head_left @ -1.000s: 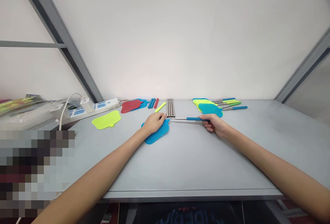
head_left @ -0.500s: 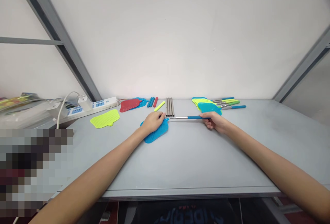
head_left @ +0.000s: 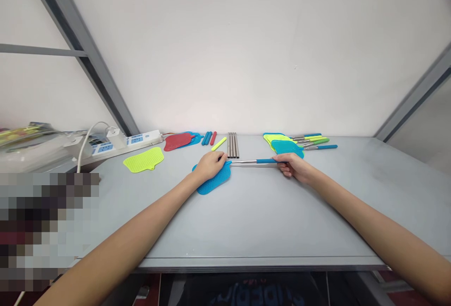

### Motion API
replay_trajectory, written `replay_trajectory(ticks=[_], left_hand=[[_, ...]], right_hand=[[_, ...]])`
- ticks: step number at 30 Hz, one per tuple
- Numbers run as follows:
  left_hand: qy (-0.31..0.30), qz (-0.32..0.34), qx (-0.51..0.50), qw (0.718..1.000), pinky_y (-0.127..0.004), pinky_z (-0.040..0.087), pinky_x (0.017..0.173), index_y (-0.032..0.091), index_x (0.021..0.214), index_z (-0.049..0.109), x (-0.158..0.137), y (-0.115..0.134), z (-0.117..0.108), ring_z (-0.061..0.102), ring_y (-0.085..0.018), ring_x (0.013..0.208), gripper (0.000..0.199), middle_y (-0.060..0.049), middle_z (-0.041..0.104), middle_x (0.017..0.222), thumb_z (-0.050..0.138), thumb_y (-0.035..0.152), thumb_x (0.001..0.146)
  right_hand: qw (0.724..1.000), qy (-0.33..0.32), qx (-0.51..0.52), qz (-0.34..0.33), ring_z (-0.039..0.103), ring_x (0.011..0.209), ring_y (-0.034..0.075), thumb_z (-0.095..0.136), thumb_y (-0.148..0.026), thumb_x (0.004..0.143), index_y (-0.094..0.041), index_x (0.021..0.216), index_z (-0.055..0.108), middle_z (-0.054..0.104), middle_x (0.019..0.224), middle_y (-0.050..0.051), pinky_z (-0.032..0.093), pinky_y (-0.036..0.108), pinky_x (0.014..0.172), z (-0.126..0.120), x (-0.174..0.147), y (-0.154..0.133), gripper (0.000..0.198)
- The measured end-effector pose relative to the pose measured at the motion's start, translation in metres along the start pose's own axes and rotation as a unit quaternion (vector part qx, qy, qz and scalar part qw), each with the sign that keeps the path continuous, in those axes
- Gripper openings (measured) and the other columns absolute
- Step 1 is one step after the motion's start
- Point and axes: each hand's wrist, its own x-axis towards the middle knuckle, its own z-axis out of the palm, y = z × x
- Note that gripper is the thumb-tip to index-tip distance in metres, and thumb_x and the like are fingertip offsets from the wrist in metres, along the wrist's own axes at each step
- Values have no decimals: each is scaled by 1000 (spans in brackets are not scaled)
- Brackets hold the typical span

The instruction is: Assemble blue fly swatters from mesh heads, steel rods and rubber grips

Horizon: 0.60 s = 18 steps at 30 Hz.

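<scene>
My left hand (head_left: 210, 166) is closed over a blue perforated fly swatter head (head_left: 215, 182), its fingers near the neck. A thin metal rod (head_left: 244, 161) meets that neck and runs right into a blue handle (head_left: 265, 160). My right hand (head_left: 291, 165) is wrapped round the far end of this handle. Rod and head lie in line just above the table; how firmly they are joined I cannot tell. Right behind the left hand, several metal tubes (head_left: 233, 145) lie side by side, with a yellow handle grip (head_left: 219, 144) beside them.
Fly swatters with a teal head (head_left: 287, 148) on top are piled at the back right. A yellow swatter head (head_left: 143, 160), a red one (head_left: 177, 142) and blue and red grips (head_left: 213, 137) lie at the left. A power strip (head_left: 143, 140) with cables stands behind them.
The view has shifted slightly. Both hands keep their hold on the swatter head and the handle, with hardly any movement.
</scene>
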Motion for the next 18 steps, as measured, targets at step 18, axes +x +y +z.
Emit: replay_trajectory(ticks=[18], left_hand=[[-6,-3,17,1000,-26,32,57,19,60,47,1,0,0,51,-16,62,39,-2,55,61,25,38,86]], right_hand=[[1000,-3,12,-9,24,40,5,59,-25,68,-15,72,52,29,50,-6,20,17,30,-4,5,3,13]])
